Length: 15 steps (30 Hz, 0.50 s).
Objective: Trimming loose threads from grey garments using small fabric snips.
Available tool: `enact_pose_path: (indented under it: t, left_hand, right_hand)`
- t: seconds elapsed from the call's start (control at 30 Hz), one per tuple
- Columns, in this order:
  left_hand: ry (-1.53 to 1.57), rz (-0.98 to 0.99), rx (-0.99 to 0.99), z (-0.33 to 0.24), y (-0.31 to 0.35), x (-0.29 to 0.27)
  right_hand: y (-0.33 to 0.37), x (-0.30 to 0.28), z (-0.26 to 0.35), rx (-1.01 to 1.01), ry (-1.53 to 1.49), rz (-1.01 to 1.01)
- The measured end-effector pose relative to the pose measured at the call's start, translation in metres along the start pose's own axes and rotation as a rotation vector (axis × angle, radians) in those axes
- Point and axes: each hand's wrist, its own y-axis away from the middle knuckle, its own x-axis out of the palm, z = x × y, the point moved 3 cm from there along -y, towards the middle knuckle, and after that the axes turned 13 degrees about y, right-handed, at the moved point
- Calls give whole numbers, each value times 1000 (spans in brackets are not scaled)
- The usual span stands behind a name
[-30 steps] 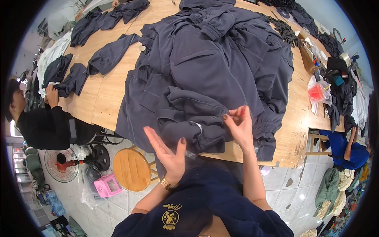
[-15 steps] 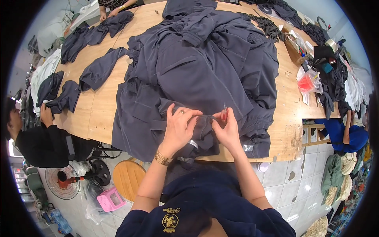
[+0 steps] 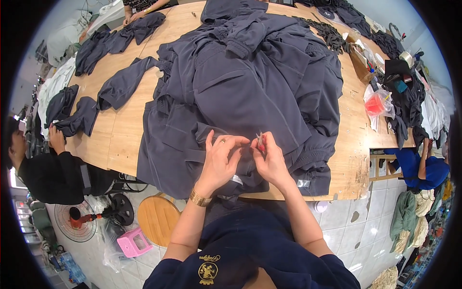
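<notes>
Head view: right hand [image 3: 272, 163] grip pinches small red snips [image 3: 261, 141], tips pointing away, over dark grey garment pile [image 3: 240, 103] on wooden table [image 3: 353, 144]. Left hand [image 3: 220, 161] just beside, fingers curved over pile's near part; cannot tell if its grip pinches cloth. Table's right: clear plastic bag [image 3: 386, 107], something red inside; brown box [image 3: 357, 62], contents unclear.
</notes>
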Motion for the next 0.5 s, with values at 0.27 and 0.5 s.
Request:
enact_pose_path:
  t: [0.27, 0.5]
  left_hand:
    - [-244, -44, 99, -6, 5, 3]
    - [-273, -86, 170, 7, 5, 7]
  right_hand:
    - [2, -1, -11, 49, -428, -13]
    - [4, -4, -18, 37, -267, 3]
